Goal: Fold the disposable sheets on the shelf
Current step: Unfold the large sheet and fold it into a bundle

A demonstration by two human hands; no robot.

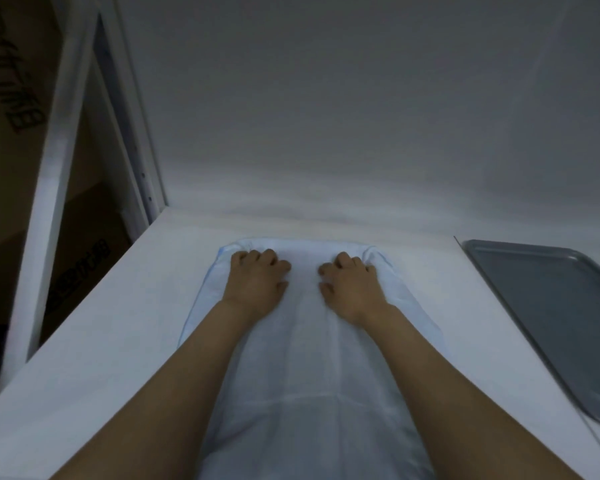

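Note:
A pale blue-white disposable sheet [309,358] lies as a long narrow strip down the middle of the white shelf [118,323], running from the near edge to a rolled or folded far end. My left hand [257,282] and my right hand [350,285] sit side by side on that far end. The fingers of both hands are curled over the sheet's far fold, gripping it. Both forearms stretch over the strip and hide parts of it.
A grey metal tray [548,313] lies on the shelf at the right. A white wall stands right behind the sheet's far end. White shelf uprights [66,140] rise on the left, with cardboard boxes [11,81] beyond them.

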